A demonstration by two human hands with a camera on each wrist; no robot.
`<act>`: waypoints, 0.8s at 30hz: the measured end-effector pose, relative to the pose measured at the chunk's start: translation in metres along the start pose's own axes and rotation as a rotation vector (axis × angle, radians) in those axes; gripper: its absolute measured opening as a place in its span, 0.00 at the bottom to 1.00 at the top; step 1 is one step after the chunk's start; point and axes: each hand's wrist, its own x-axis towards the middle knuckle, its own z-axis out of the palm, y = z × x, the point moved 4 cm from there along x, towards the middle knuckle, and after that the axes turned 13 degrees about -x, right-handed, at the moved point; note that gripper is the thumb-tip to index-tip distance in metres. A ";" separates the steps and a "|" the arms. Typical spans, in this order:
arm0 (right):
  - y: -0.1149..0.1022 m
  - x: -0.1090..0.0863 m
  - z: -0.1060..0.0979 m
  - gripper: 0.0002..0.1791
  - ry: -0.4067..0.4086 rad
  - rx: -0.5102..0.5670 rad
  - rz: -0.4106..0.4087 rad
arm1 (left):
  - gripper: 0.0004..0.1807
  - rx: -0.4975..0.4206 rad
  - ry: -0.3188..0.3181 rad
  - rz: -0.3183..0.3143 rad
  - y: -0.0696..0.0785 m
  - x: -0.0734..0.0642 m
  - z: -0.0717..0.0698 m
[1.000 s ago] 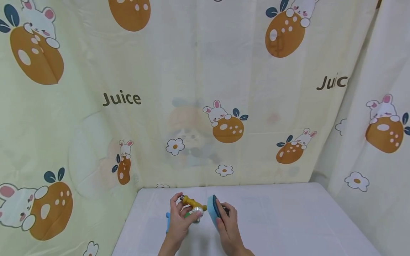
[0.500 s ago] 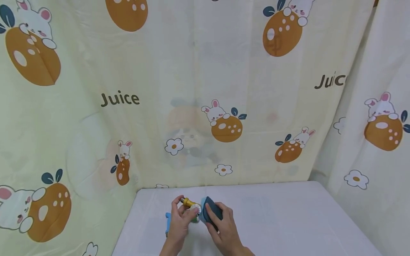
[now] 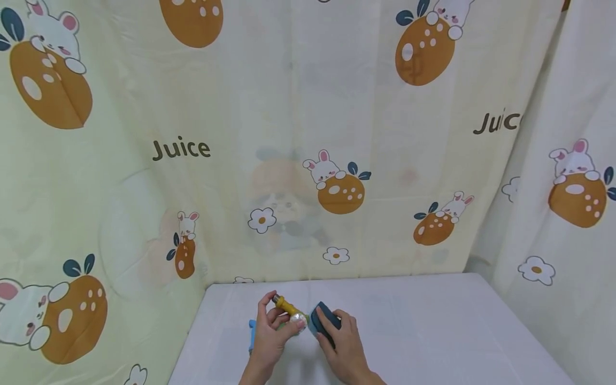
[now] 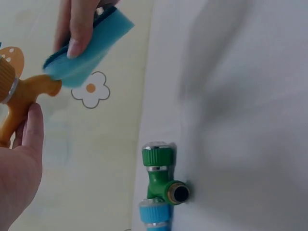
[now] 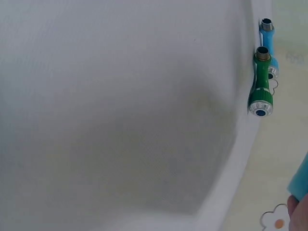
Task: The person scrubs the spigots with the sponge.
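My left hand (image 3: 269,337) grips a yellow tap (image 3: 289,306), its threaded metal end up at the fingertips and its silver-rimmed knob by the thumb. In my right hand (image 3: 344,345) is a sponge (image 3: 327,321), dark blue on one face and light blue on the other. The left wrist view shows the light-blue face of the sponge (image 4: 91,55) right at the spout tip of the yellow tap (image 4: 31,91). Only a corner of the sponge (image 5: 299,180) and a bit of the right hand (image 5: 299,214) enter the right wrist view.
A green tap (image 4: 161,180) and a blue tap (image 4: 155,214) lie close together on the white table (image 3: 433,321), on the left side by the left hand. Behind the table hangs a cream curtain (image 3: 240,187) printed with rabbits and oranges.
The right hand has turned the sponge and moved it in against the tap, first over the knob, then back to the spout end. The left hand keeps its hold on the tap.
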 end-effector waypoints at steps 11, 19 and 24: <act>-0.011 0.000 -0.007 0.27 0.061 0.429 0.047 | 0.55 -0.053 -0.086 -0.030 -0.007 -0.002 -0.001; -0.025 0.008 -0.010 0.27 -0.125 0.467 0.077 | 0.55 -0.054 -0.145 -0.044 -0.006 -0.003 0.007; -0.025 0.011 -0.010 0.28 -0.146 0.466 0.099 | 0.47 -0.046 -0.128 -0.056 -0.006 -0.003 0.008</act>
